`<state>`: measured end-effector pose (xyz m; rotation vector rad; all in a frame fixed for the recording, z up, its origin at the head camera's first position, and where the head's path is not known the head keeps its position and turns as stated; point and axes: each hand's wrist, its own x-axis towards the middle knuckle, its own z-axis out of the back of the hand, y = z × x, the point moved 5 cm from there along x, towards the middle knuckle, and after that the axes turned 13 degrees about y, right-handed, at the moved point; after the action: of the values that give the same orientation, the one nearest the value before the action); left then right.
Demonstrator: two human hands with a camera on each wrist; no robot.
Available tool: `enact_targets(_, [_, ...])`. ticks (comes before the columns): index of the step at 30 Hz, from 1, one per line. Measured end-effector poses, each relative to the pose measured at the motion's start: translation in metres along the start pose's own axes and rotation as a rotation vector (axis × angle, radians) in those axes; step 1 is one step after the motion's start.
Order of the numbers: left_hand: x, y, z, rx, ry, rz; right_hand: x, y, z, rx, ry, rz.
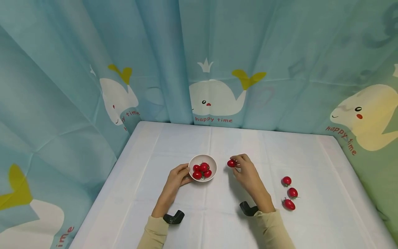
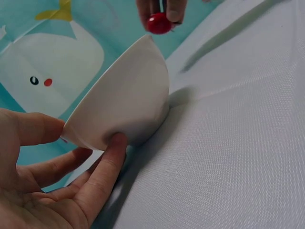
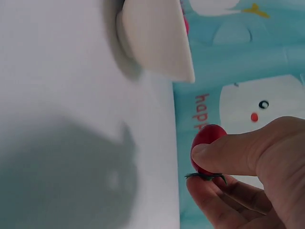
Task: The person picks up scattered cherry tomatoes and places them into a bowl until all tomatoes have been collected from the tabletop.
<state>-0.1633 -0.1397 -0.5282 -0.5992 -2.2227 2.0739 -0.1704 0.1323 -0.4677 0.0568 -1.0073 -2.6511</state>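
Observation:
A small white bowl point(image 1: 212, 162) with several red cherry tomatoes point(image 1: 201, 170) in it stands mid-table. My left hand point(image 1: 178, 176) holds the bowl point(image 2: 125, 98) by its left side, thumb on the rim and fingers under the wall. To the right of the bowl my right hand point(image 1: 243, 167) pinches one cherry tomato point(image 1: 231, 163) between thumb and fingers, a little above the cloth. The right wrist view shows that tomato point(image 3: 206, 143) with its green stem end down and the bowl point(image 3: 157, 36) beyond it. It also shows at the top of the left wrist view, as a red tomato point(image 2: 158, 23).
Three more cherry tomatoes point(image 1: 286, 180) point(image 1: 292, 192) point(image 1: 288, 204) lie on the white tablecloth point(image 1: 217, 221) to the right of my right arm. Blue curtains with whale prints point(image 1: 214, 98) close off the table on the left, back and right.

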Motion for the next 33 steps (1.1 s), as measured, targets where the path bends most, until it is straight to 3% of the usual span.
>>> enact_targets(12, [0.000, -0.001, 0.001, 0.002, -0.006, 0.004, 0.008, 0.039, -0.011, -0.033, 0.020, 0.156])
enact_targets(33, [-0.001, -0.001, 0.000, -0.005, 0.002, 0.000, 0.011, 0.068, -0.040, -0.086, 0.175, 0.181])
